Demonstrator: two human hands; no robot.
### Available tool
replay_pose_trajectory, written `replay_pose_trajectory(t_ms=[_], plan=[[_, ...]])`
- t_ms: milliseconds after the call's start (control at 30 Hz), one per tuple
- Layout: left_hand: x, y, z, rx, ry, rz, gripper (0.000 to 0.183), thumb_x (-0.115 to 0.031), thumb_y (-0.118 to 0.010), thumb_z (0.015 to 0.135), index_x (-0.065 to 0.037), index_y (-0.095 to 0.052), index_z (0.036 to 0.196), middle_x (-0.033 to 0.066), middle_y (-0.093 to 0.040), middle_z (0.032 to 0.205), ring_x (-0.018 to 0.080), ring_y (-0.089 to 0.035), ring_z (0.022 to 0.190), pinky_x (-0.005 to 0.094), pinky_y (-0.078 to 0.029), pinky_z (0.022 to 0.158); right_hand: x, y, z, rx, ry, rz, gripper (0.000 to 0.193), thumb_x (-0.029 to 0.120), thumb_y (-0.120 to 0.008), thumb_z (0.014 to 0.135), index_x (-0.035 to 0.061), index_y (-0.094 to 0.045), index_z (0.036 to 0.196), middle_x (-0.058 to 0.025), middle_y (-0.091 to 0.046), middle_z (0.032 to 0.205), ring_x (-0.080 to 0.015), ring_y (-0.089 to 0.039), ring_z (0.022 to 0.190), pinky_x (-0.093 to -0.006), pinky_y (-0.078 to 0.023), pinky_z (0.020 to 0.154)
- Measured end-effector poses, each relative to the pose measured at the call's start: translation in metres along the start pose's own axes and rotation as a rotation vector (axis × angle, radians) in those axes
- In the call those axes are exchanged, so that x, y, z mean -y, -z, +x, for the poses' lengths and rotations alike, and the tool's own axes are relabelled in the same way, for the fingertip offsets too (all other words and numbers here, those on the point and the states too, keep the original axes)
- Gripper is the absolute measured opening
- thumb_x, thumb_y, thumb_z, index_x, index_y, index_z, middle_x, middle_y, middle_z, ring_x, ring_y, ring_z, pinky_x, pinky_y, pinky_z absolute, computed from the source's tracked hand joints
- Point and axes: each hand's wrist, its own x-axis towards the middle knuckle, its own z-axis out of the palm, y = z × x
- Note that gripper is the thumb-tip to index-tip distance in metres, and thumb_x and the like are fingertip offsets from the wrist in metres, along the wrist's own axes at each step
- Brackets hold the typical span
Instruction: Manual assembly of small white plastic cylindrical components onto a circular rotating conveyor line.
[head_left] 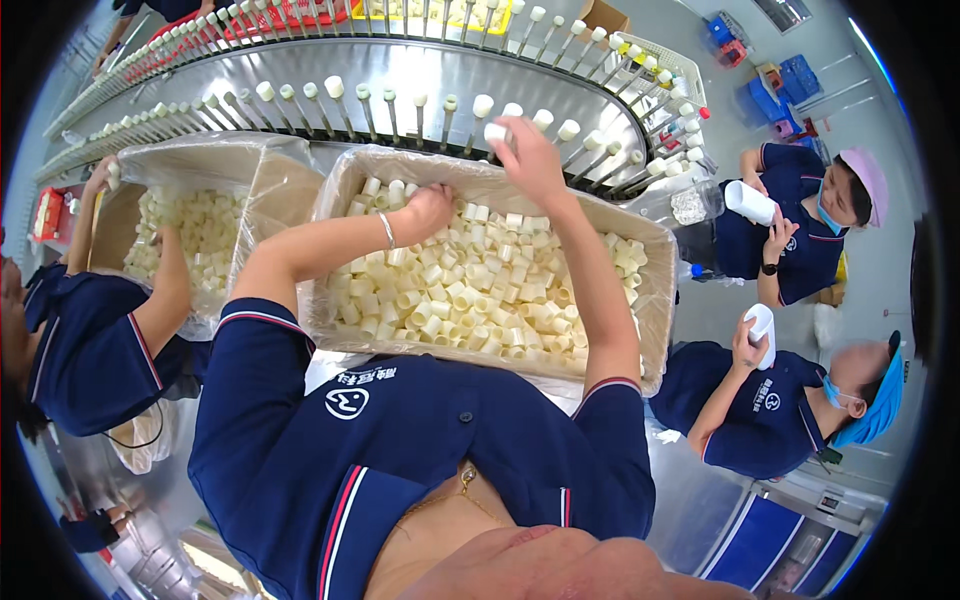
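Note:
A large lined carton (pixel 655 300) in front of me holds many short cream-white plastic sleeves (pixel 470 300), loosely heaped. My left hand (pixel 430 208) is at the carton's far side, among the sleeves. Its fingers are curled, and what they may hold is hidden. Over the far rim, my right hand (pixel 532 160) pinches a white plastic sleeve (pixel 497 132) between thumb and fingers. That sleeve is beside a row of upright metal pins (pixel 392 112), several of them topped with similar sleeves. Whether it touches a pin, I cannot tell.
A curved steel conveyor (pixel 300 75) ringed with pins runs beyond the carton. At left, a co-worker's arms (pixel 170 270) reach into another lined carton (pixel 280 190). Two people stand at right, each holding a white cylinder (pixel 750 203). Yellow and red baskets (pixel 430 15) sit behind the conveyor.

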Motion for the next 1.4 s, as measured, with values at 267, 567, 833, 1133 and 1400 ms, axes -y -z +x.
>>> replay_pose_trajectory(t_ms=[267,567,833,1133,1400], plan=[[0.068,0.08,-0.027,-0.245,0.035,-1.521,0.031,-0.007,-0.057,0.086,-0.002,-0.052,0.115,0.0083,-0.061,0.102,0.0164,-0.063,0.085,0.0303,-0.054,0.071,-0.013,-0.016,0.098,0.381,0.104,-0.639,0.025,0.026,-0.064,0.086,0.0058,-0.064,0.101,-0.0147,-0.066,0.094,-0.0327,-0.066,0.086,-0.045,-0.051,0.072],[0.118,0.093,-0.027,-0.344,0.102,-2.766,0.025,-0.008,-0.053,0.095,-0.003,-0.051,0.119,0.0038,-0.061,0.101,0.011,-0.062,0.085,0.0253,-0.056,0.075,-0.048,-0.001,0.077,0.519,-0.076,-0.716,0.028,0.032,-0.067,0.085,0.0043,-0.067,0.093,-0.0124,-0.069,0.09,-0.0311,-0.067,0.084,-0.043,-0.053,0.071],[0.159,0.077,-0.012,-0.572,0.342,-2.385,0.029,-0.019,-0.056,0.096,-0.002,-0.054,0.12,0.0001,-0.061,0.092,0.009,-0.057,0.083,0.0266,-0.049,0.077,-0.047,0.027,-0.004,-0.098,0.072,-0.55,0.051,0.02,-0.07,0.08,0.0035,-0.051,0.124,-0.0111,-0.06,0.103,-0.0292,-0.06,0.092,-0.0377,-0.047,0.081],[0.182,0.097,-0.005,-0.765,0.339,-1.943,0.021,-0.015,-0.068,0.088,-0.006,-0.062,0.105,-0.0022,-0.063,0.087,0.0045,-0.053,0.077,0.022,-0.044,0.069,-0.003,0.064,-0.127,0.141,0.022,-0.295,0.051,0.013,-0.068,0.08,0.0038,-0.05,0.127,-0.0128,-0.056,0.116,-0.031,-0.055,0.106,-0.0385,-0.047,0.085],[0.19,0.09,0.013,-0.671,0.3,-0.8,0.036,-0.033,-0.065,0.087,-0.012,-0.056,0.115,0.0098,-0.064,0.09,0.0316,-0.06,0.081,0.0412,-0.047,0.075,-0.02,0.067,-0.184,0.166,-0.27,-0.265,0.048,0.015,-0.068,0.082,0.0067,-0.051,0.126,-0.0142,-0.055,0.118,-0.0352,-0.058,0.1,-0.0417,-0.05,0.082]])
